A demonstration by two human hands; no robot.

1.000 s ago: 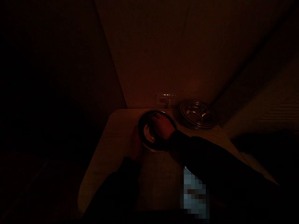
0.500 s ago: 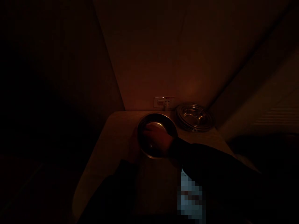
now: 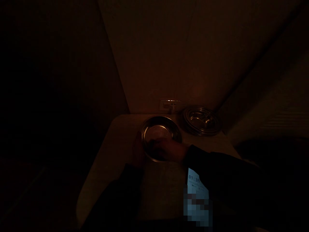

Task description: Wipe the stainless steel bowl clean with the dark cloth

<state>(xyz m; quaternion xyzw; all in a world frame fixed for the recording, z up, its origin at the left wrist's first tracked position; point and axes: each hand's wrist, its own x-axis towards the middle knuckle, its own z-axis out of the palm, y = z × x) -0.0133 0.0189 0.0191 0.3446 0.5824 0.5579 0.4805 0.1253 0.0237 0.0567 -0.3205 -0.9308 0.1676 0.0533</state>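
A round, shiny metal bowl (image 3: 160, 121) with a wide rim sits on the pale table (image 3: 116, 141). My left hand (image 3: 138, 149) holds its left side from outside; darkness hides most of the fingers. Inside the bowl, low and toward its near side, is my right hand (image 3: 170, 149). Its fingers look bent down around a dark patch, and what they hold, if anything, cannot be made out. Both arms wear dark sleeves.
Stacked metal divided plates (image 3: 201, 120) stand at the table's back right. A wall socket (image 3: 170, 105) with something plugged in is behind the bowl. A lit phone-like screen (image 3: 196, 190) glows beneath my right forearm. The room is very dark.
My right hand has moved from the bowl's middle toward its near side, uncovering more of the bottom. The bowl has shifted slightly left, and the scene has dimmed.
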